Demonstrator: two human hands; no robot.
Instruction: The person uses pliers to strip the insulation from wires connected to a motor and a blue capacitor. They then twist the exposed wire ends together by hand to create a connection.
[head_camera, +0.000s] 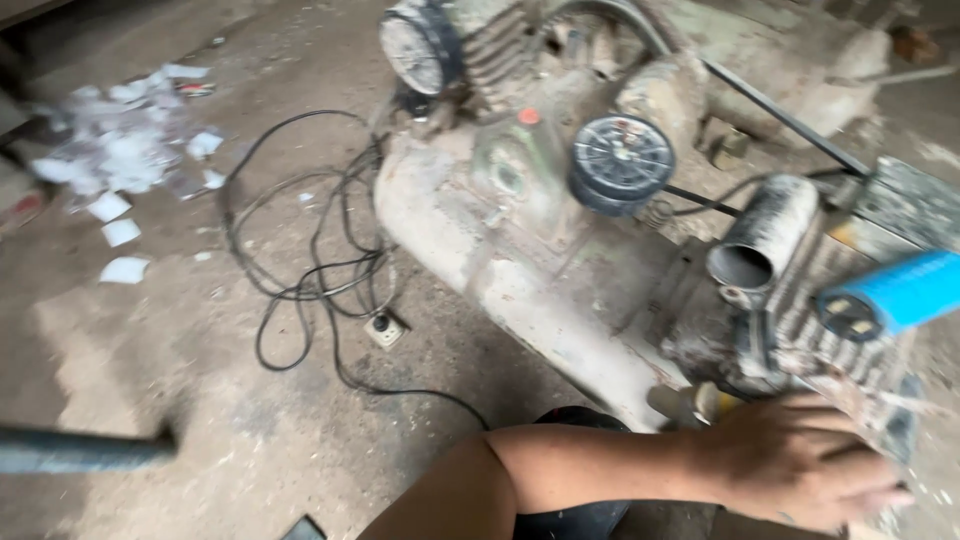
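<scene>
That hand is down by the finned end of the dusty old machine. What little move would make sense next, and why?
Probably steady the hand and settle its fingers on the finned motor housing. The hand is blurred, lying over the housing's lower edge, and no firm grip shows. Which of the person's hands it is cannot be told.

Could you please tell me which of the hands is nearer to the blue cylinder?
Left, as it appears. The left hand rests on the dusty motor just below the blue cylinder; the right hand is out of view.
</scene>
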